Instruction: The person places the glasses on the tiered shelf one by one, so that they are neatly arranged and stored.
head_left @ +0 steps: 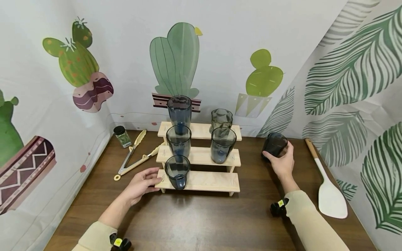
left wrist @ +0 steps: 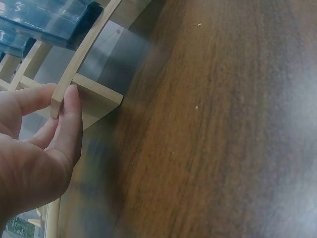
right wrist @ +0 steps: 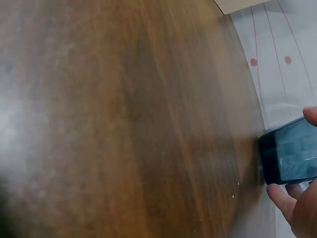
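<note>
My left hand point(head_left: 142, 185) pinches the left end of the lowest board of a three-tier wooden display rack point(head_left: 207, 180); in the left wrist view thumb and fingers lie on both faces of the board point(left wrist: 67, 79). A blue-grey drinking glass point(head_left: 177, 170) stands at that tier's left. Two more glasses, left point(head_left: 178, 141) and right point(head_left: 223, 144), are on the middle tier. The top tier bears a taller glass point(head_left: 179, 111) and a wavy greenish glass point(head_left: 221, 120). Right of the rack, my right hand point(head_left: 285, 166) grips a dark glass point(head_left: 274, 146) round its side, close to the tabletop.
At the back left stand a small black-lidded jar point(head_left: 122, 137) and spread tongs point(head_left: 127, 160) with cream tips. A white spatula point(head_left: 332, 199) with a wooden handle lies along the right edge. Printed cloth point(head_left: 220, 52) hangs behind and beside the brown wooden table point(head_left: 194, 223).
</note>
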{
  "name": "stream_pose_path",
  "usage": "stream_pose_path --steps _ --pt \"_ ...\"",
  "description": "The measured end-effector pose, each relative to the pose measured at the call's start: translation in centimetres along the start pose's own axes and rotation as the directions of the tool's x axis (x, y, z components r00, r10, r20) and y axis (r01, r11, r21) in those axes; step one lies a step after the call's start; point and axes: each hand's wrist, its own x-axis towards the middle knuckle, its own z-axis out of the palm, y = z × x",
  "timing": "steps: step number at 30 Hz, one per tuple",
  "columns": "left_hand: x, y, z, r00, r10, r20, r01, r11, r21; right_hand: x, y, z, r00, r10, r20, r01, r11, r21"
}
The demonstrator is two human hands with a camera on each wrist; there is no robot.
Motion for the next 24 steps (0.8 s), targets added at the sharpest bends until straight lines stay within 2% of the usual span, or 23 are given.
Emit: stream_pose_path --steps 13,24 --pt "0.0 0.0 0.0 1.0 -0.003 -0.001 0.003 1.0 0.006 -1.3 -1.1 -1.1 0.997 -0.071 -0.021 0.07 0.997 -0.028" --pt "0.0 0.0 0.0 1.0 -0.001 -0.001 0.001 1.0 -0.001 -3.9 -3.8 -2.3 0.982 -0.182 0.04 0.183 0.982 -0.035"
